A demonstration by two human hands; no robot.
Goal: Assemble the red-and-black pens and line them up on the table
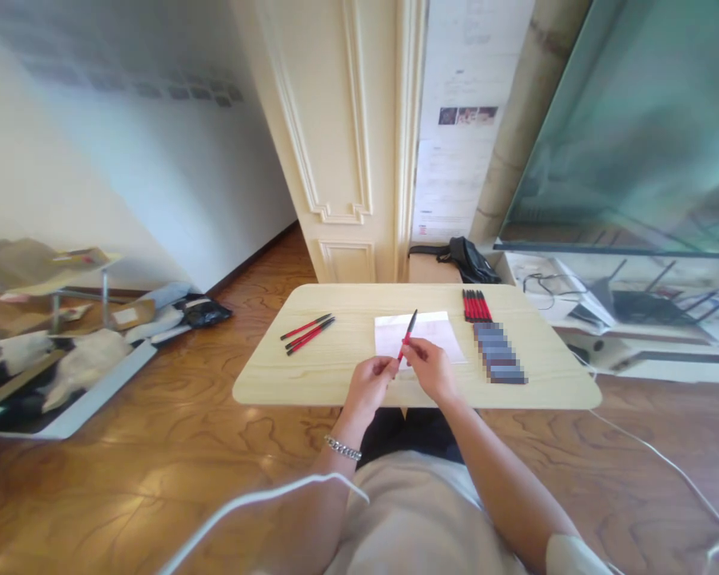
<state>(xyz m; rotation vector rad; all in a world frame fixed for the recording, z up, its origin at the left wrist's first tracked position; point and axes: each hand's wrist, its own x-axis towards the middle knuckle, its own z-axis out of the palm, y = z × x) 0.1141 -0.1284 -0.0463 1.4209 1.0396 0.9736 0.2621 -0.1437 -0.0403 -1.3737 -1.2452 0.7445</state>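
Observation:
Both my hands meet over the near middle of a small pale wooden table (276,383). My left hand (368,383) and my right hand (430,367) each pinch the lower end of one red and black pen (408,334), which points up and away over a white sheet of paper (440,331). Two more red pens (307,330) lie side by side on the left of the table. A row of several red pens (475,306) lies at the back right, beside a blurred-out dark block (502,353).
A black bag (467,259) sits behind the table by a cream panelled door. A low glass TV stand with routers (635,307) is at the right, and a white cable (653,451) runs over the wooden floor. Clutter and a mirror (65,375) lie at the left.

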